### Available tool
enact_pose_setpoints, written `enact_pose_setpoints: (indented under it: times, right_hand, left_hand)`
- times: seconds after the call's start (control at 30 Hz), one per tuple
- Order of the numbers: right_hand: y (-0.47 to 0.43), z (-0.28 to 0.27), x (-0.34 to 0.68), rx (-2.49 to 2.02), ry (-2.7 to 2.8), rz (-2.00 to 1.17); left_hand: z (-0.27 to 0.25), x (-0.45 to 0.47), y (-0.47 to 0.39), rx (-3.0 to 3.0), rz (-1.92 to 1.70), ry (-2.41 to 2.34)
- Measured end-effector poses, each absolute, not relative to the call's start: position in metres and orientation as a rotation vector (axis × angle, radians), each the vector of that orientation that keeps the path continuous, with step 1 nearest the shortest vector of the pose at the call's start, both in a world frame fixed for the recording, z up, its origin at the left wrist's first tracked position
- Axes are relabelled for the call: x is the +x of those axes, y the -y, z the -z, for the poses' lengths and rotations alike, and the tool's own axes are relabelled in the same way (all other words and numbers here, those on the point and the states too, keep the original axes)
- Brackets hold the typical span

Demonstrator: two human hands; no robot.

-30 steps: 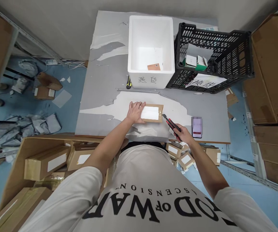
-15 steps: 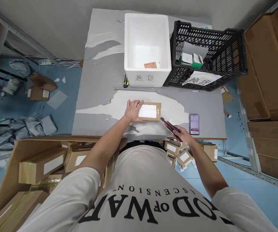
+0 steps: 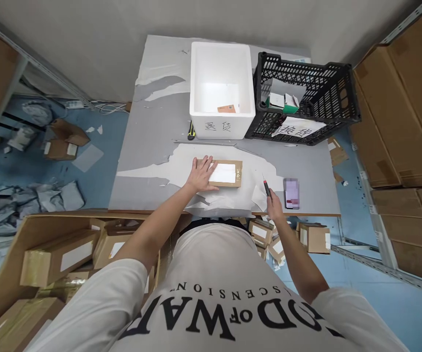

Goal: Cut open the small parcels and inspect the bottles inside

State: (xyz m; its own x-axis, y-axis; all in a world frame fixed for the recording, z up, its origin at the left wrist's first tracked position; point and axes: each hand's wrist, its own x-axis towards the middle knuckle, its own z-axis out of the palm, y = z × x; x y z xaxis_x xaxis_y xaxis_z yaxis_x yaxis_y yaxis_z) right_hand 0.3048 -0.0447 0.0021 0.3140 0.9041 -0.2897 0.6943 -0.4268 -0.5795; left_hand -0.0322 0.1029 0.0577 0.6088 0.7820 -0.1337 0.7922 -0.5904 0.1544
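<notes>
On the torn white patch of the table lies a small cardboard box (image 3: 223, 174) with a white label and tape at its right end. My left hand (image 3: 200, 176) rests over the box's left end, fingers spread and thumb along the near edge. To the right of the box, apart from it, my right hand (image 3: 274, 204) is closed around a red and black utility knife (image 3: 267, 188), its tip pointing away from me. A loose scrap of white paper (image 3: 259, 198) lies beside the knife. Right of that hand is a phone (image 3: 291, 193) with its screen lit.
Behind the box stand a white foam box (image 3: 222, 128) and a black plastic crate (image 3: 306, 117), both with handwritten characters. A yellow and black cutter (image 3: 191, 130) lies by the foam box. A large carton (image 3: 49, 218) of packages is at my left; cardboard boxes (image 3: 315, 238) lie below the table's edge.
The utility knife has moved away from the box's right end and turned to point more straight ahead. My left hand's fingers have spread further over the box. The camera view has shifted slightly.
</notes>
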Motion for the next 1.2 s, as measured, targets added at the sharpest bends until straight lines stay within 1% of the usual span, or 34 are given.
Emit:
enact_pose_setpoints:
  times: [0.13, 0.3, 0.5, 0.6, 0.67, 0.77, 0.9, 1.0, 1.1, 1.2]
  right_hand:
    - [0.028, 0.019, 0.279, -2.512, 1.374, -0.819]
    - [0.010, 0.039, 0.256, -2.622, 1.384, -0.754]
    - [0.010, 0.050, 0.252, -2.568, 1.535, -0.727]
    - [0.006, 0.038, 0.256, -2.561, 1.590, -0.596]
    - [-0.008, 0.020, 0.256, -2.487, 1.592, -0.469]
    - [-0.044, -0.019, 0.249, -2.184, 1.741, -0.344]
    - [-0.095, -0.060, 0.219, -1.692, 2.314, -0.422]
    - [-0.117, -0.067, 0.192, -1.512, 2.649, -0.455]
    - [-0.123, -0.063, 0.176, -1.511, 2.802, -0.410]
    - [-0.123, -0.063, 0.169, -1.521, 2.882, -0.291]
  left_hand:
    - [-0.055, -0.029, -0.086, 2.640, 0.042, -1.374]
    - [-0.052, -0.024, -0.061, 2.591, 0.026, -1.401]
    - [-0.056, -0.020, -0.047, 2.527, -0.059, -1.437]
    - [-0.059, -0.018, -0.048, 2.502, -0.072, -1.470]
    - [-0.061, -0.018, -0.049, 2.483, -0.074, -1.480]
    - [-0.059, -0.019, -0.047, 2.469, -0.084, -1.469]
    - [-0.052, -0.022, -0.040, 2.476, -0.057, -1.428]
    - [-0.047, -0.022, -0.036, 2.480, -0.023, -1.410]
    - [-0.046, -0.022, -0.036, 2.479, -0.007, -1.410]
    - [-0.046, -0.024, -0.037, 2.476, 0.012, -1.408]
